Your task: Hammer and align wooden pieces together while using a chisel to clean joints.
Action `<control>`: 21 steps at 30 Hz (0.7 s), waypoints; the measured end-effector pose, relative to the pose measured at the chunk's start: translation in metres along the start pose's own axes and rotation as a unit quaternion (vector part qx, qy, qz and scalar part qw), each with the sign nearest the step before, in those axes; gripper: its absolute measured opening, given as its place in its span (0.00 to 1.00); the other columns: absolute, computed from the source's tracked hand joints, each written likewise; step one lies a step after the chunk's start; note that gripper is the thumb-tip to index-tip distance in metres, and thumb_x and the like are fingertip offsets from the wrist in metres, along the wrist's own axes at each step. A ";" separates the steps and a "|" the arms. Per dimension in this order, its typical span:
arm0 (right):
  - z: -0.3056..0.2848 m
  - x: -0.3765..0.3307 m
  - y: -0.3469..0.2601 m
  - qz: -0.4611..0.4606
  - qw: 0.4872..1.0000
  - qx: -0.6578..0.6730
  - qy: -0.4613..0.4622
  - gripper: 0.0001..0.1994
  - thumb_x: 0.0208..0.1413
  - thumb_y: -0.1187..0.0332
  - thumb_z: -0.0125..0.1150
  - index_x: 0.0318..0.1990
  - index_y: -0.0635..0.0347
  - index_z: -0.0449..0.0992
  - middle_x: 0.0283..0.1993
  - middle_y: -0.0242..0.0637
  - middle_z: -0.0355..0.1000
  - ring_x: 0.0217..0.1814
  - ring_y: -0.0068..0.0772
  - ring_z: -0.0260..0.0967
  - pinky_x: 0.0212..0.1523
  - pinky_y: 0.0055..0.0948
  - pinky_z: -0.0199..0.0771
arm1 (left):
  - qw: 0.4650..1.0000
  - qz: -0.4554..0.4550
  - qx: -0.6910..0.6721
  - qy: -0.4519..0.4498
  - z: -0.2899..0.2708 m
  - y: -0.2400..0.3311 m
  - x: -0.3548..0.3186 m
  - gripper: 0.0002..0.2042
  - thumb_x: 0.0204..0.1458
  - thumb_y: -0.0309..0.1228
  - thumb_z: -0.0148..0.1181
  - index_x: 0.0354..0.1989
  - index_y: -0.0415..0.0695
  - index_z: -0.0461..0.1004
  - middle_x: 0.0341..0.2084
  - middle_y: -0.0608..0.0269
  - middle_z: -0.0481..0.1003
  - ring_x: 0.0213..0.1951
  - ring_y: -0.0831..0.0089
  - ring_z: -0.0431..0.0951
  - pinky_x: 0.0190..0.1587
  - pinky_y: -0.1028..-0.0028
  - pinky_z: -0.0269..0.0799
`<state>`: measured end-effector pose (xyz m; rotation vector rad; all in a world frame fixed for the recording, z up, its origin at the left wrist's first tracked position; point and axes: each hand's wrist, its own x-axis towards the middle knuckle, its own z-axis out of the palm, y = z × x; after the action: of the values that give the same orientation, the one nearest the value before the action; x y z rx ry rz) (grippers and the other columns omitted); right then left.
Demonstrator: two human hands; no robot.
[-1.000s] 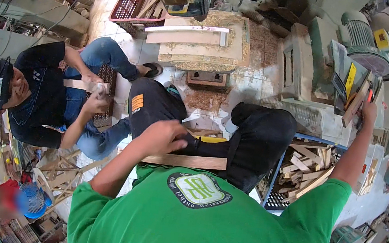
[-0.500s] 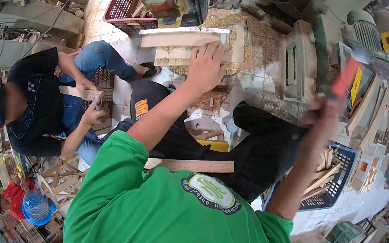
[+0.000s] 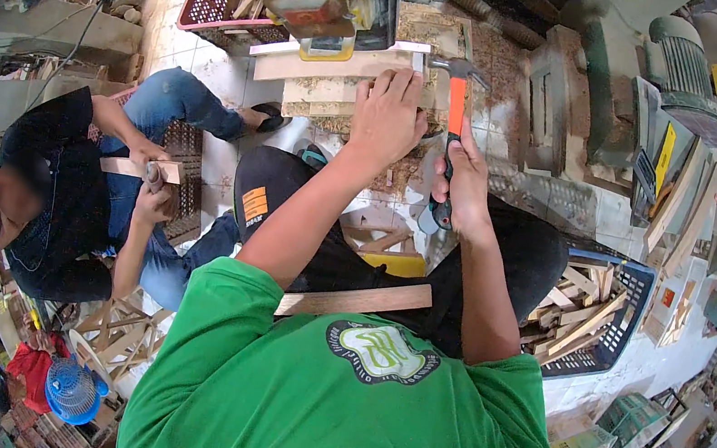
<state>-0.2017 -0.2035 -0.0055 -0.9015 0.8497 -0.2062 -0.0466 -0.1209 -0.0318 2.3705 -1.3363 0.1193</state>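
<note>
The left hand (image 3: 389, 118) presses flat and open on the pale wooden slat (image 3: 335, 68), and at its 3 o'clock the right hand (image 3: 465, 184) grips closed the orange-handled steel hammer (image 3: 456, 100), so the nailing seems only at its beginning.

orange-handled hammer (image 3: 456, 100) upright over pale wooden strip (image 3: 335, 65).

the right hand (image 3: 465, 184) hides the middle of the hammer (image 3: 456, 100) handle.

left hand (image 3: 389, 118): arm outstretched, palm down, fingers spread | right hand (image 3: 464, 179): fingers curled in grip
</note>
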 end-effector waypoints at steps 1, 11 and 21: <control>0.000 0.001 0.000 0.000 1.000 -0.010 -0.001 0.28 0.78 0.67 0.41 0.81 0.39 0.51 0.27 0.29 0.64 0.17 0.19 0.56 0.16 0.23 0.61 | 1.000 0.001 0.001 0.003 0.001 -0.001 0.000 0.31 0.49 0.36 0.68 0.64 0.40 0.72 0.61 0.57 0.72 0.63 0.57 0.70 0.63 0.54 0.63; -0.005 0.005 -0.001 0.004 1.000 -0.025 0.002 0.28 0.78 0.67 0.40 0.82 0.41 0.50 0.28 0.29 0.65 0.17 0.18 0.55 0.16 0.22 0.59 | 1.000 0.002 0.007 0.019 0.001 0.000 -0.002 0.32 0.47 0.35 0.67 0.64 0.40 0.72 0.61 0.56 0.72 0.62 0.56 0.70 0.61 0.54 0.64; -0.010 -0.012 -0.010 -0.036 0.999 0.020 0.025 0.30 0.76 0.68 0.41 0.82 0.43 0.48 0.28 0.28 0.66 0.18 0.19 0.56 0.16 0.21 0.60 | 0.999 0.013 0.025 0.016 -0.001 -0.001 -0.004 0.30 0.51 0.37 0.65 0.63 0.38 0.71 0.59 0.52 0.72 0.63 0.56 0.69 0.63 0.50 0.62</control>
<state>-0.2147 -0.2099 0.0053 -0.8931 0.8574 -0.3083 -0.0482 -0.1170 -0.0322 2.3828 -1.3650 0.1982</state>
